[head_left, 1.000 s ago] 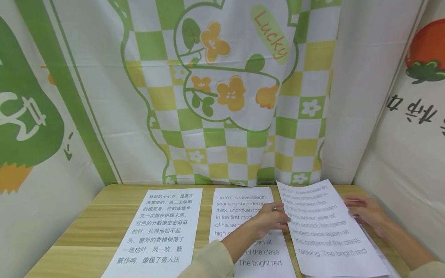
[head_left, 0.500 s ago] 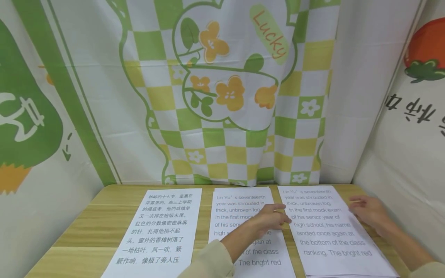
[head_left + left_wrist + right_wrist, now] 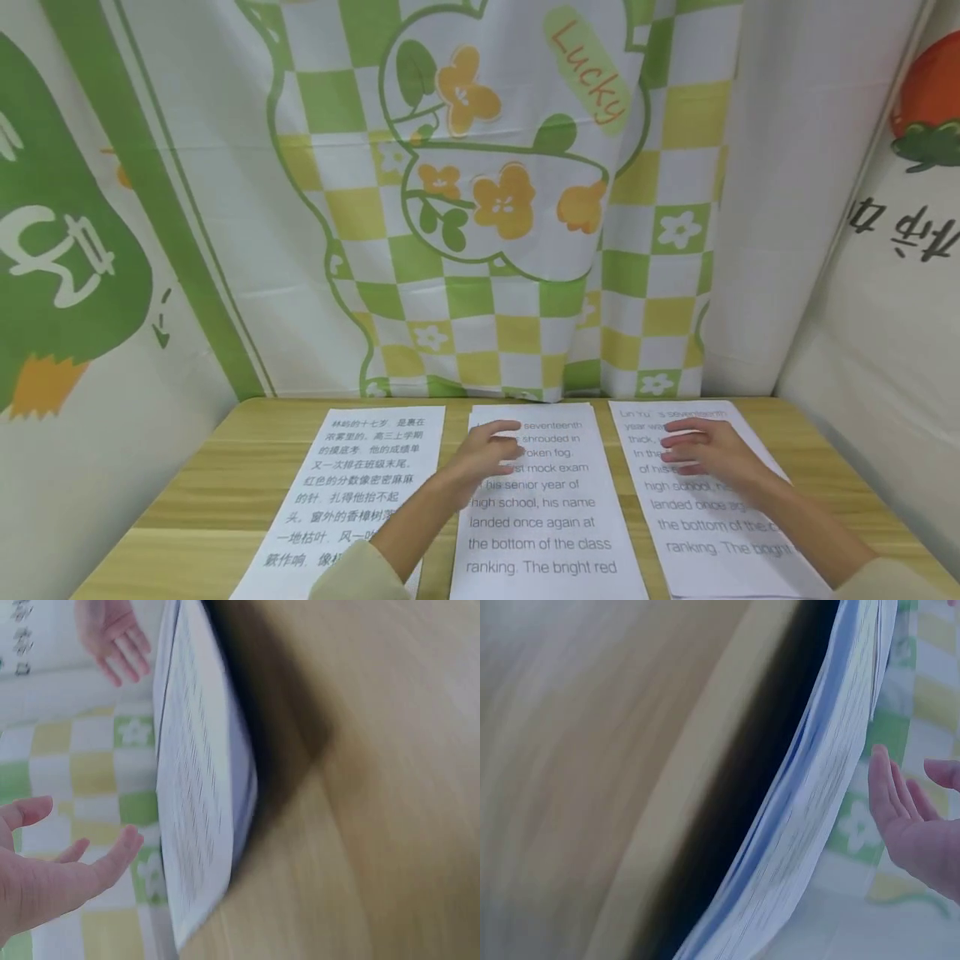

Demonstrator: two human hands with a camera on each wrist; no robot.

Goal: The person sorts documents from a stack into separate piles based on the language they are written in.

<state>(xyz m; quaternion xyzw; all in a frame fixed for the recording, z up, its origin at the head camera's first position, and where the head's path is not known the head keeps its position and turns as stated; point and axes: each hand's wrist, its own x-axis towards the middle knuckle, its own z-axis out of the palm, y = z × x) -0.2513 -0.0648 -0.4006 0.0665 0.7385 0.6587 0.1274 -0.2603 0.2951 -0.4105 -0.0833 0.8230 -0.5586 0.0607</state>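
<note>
Left hand point(image 3: 480, 460), empty with fingers loosely spread, hovers over the left edge of the middle stack point(image 3: 542, 525); right hand point(image 3: 716, 462), likewise, above the right stack point(image 3: 708, 533); Chinese-text paper point(image 3: 356, 475) left, gaps presumably keeping piles distinct.

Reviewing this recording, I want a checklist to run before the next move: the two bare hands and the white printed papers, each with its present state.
1. Left hand free: ok, holding nothing.
2. Right hand free: ok, holding nothing.
3. Middle white English-printed paper and right white English-printed paper apart: ok, wooden table shows between.
4. Left white Chinese-printed paper unobstructed from the head camera: not ok, the left arm covers its lower right.
5. Number of sheets under the left paper's top: cannot tell.
</note>
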